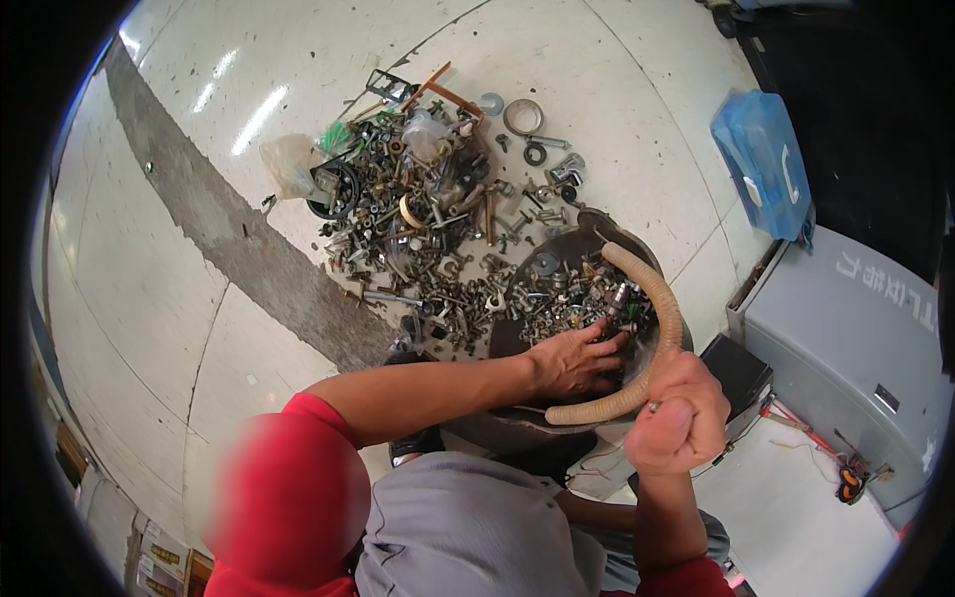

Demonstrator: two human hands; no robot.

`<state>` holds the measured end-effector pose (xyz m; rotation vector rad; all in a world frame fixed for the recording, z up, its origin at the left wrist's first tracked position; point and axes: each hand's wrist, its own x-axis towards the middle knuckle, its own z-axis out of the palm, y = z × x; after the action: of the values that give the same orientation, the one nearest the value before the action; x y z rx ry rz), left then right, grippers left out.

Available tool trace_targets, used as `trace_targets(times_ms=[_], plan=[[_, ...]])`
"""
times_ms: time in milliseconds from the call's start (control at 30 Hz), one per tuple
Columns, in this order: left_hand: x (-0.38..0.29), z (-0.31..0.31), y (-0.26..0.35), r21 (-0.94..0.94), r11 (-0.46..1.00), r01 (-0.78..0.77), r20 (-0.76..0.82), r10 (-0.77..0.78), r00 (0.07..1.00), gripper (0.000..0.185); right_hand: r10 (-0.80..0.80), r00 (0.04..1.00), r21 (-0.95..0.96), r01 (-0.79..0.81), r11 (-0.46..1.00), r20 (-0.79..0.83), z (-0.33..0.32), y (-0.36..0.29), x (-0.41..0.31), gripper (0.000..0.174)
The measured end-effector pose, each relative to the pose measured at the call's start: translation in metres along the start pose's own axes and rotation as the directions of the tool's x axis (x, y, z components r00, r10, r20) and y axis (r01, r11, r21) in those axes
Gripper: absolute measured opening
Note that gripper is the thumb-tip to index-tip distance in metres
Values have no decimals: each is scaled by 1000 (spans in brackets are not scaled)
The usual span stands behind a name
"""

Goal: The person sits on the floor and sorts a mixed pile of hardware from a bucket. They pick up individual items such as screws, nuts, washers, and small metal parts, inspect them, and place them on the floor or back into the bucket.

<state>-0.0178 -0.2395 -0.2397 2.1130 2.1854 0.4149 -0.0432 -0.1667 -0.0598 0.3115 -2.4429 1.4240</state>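
Observation:
A dark, round rubber-like bucket lies before me with screws, nuts and fittings in it. Its handle is sheathed in ribbed beige hose. My left hand reaches over the near rim, fingers spread on the hardware; some fingertips are hidden among the parts. My right hand is a raised fist by the hose, with a small metal part just showing between thumb and fingers. Whether the fist touches the hose is unclear. Beyond the bucket, a large heap of bolts, nuts and washers covers the floor.
A roll of tape, a black ring and an orange-brown metal bracket lie around the heap. At right are a blue plastic case, a grey metal box, a black box and an orange-and-black tool.

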Motion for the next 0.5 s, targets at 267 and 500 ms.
trace_targets(times_ms=[267, 500], plan=[[29, 0, 9, 122, 990, -77, 249, 45, 968, 57, -93, 979, -194, 128, 973, 179, -3, 1, 6, 45], [22, -3, 6, -9, 998, -56, 113, 56, 992, 50, -164, 954, -222, 221, 950, 250, -5, 12, 9, 40]])
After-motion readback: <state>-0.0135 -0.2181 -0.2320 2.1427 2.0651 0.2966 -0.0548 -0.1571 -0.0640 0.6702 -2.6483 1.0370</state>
